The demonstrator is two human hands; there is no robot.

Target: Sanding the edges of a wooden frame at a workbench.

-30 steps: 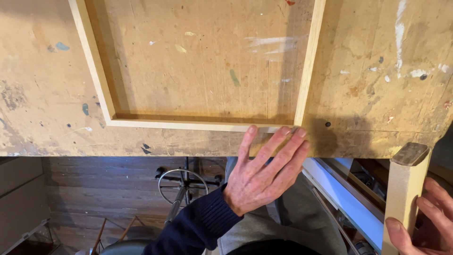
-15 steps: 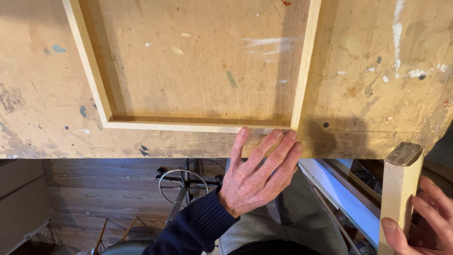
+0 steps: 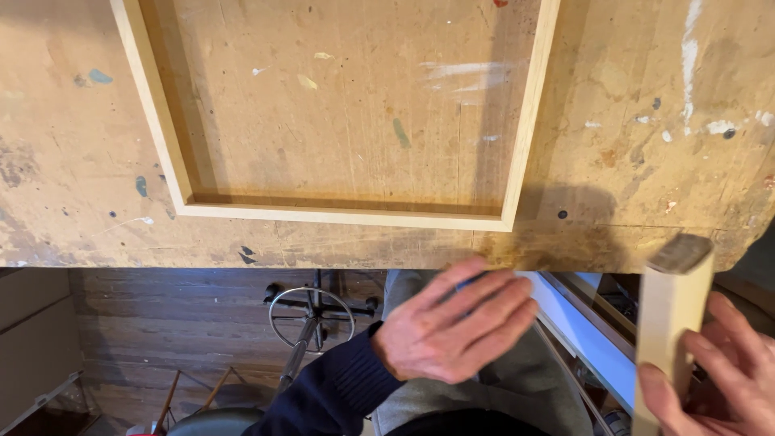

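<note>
A light wooden frame [image 3: 347, 216] lies flat on a worn, paint-spattered workbench [image 3: 646, 161], its near corner close to the bench's front edge. My left hand [image 3: 452, 327], in a dark blue sleeve, hovers below the bench edge, off the frame, fingers together and blurred, holding nothing that I can see. My right hand [image 3: 718, 375] at the lower right grips a pale wooden block [image 3: 670, 323] upright, its grey top end level with the bench edge.
Under the bench I see a stool [image 3: 311, 323] with a metal foot ring on a dark plank floor. A white-edged shelf or drawer [image 3: 589, 343] with clutter sits below the bench at the right.
My left hand has come off the frame's near corner and dropped below the bench edge. My right hand has shifted the block slightly left.
</note>
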